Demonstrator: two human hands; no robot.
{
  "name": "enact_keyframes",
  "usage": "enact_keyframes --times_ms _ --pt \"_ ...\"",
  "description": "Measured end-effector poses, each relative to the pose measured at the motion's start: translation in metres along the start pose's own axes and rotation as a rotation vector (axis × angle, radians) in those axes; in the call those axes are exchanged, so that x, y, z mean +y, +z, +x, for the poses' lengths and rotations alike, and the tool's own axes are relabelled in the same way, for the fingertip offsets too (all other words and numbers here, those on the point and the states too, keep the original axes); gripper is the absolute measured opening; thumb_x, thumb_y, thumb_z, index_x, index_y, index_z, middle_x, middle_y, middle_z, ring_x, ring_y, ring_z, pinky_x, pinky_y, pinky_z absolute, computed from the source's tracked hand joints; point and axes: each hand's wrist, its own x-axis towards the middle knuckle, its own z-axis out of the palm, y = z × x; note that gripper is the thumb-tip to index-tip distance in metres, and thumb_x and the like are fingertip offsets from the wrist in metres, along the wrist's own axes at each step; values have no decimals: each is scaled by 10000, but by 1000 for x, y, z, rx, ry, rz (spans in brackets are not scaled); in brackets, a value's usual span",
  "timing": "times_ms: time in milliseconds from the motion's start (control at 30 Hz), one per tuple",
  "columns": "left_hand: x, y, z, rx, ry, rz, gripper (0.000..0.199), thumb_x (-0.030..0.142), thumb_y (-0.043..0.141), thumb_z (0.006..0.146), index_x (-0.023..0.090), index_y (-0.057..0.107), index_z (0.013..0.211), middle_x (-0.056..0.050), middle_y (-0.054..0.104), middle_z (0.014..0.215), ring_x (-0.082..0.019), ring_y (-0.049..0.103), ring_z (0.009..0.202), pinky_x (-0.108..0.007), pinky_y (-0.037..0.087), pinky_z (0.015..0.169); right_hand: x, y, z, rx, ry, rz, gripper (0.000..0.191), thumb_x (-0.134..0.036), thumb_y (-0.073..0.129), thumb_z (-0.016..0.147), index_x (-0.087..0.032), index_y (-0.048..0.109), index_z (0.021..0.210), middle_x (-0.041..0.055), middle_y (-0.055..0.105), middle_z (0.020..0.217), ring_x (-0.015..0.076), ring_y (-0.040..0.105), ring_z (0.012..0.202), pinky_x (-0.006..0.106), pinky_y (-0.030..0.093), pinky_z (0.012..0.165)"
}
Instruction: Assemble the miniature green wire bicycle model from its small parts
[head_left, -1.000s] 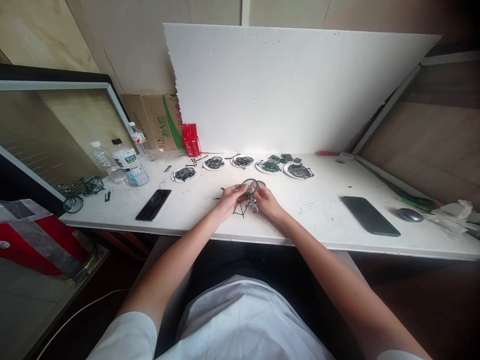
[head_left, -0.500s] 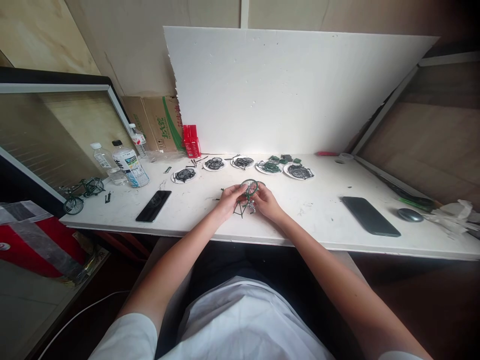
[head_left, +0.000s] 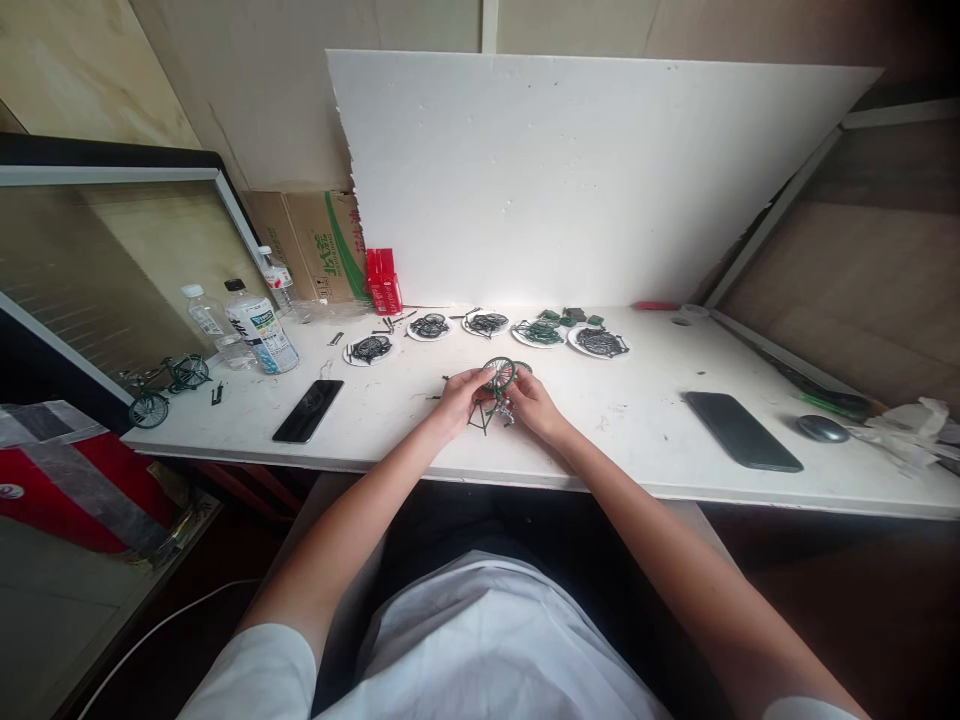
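Note:
Between my two hands, just above the desk, is a small green model bicycle [head_left: 500, 374] with spoked wheels and thin frame parts hanging below. My left hand [head_left: 459, 400] is closed on it, thumb at the near wheel. My right hand [head_left: 537, 402] grips its other side, where part of a second wheel shows by the fingers. The fingertips are partly hidden behind the model. Farther back lie white plates of small parts: a plate of green parts [head_left: 538, 333], a plate of dark parts [head_left: 600, 343], and several more to the left.
Another model bicycle [head_left: 166, 385] stands at the desk's left end. Bottles [head_left: 262, 330], a red box [head_left: 384, 281] and a phone [head_left: 308, 411] are on the left. On the right lie a dark flat slab [head_left: 742, 431] and a mouse [head_left: 823, 428]. A white board [head_left: 600, 180] leans behind.
More of the second wheel shows beside my right fingers now. Both hands keep their hold on the model bicycle in nearly the same place.

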Motion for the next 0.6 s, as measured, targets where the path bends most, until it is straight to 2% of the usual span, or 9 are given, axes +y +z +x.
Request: enact_keyframes --times_ms 200,467,600 --pt "-2 -3 3 -41 11 34 467 549 911 782 129 799 954 -84 787 915 -167 685 748 -309 515 746 -3 2 -1 -34 13 55 365 -587 695 967 -251 556 940 -14 541 800 165 477 703 321 426 660" --pt "2 3 -2 -78 -7 21 500 560 938 755 127 802 965 -96 789 930 -189 708 786 -343 543 805 -2 1 -2 -60 123 118 390 -596 648 975 -241 531 861 -17 507 749 163 457 681 325 417 671" --pt "2 3 -4 -72 -25 10 494 544 959 733 130 801 952 -102 797 963 -193 715 803 -351 544 809 -1 1 -3 -21 139 42 446 -613 590 1010 -235 511 787 -10 489 703 164 441 660 329 407 651"
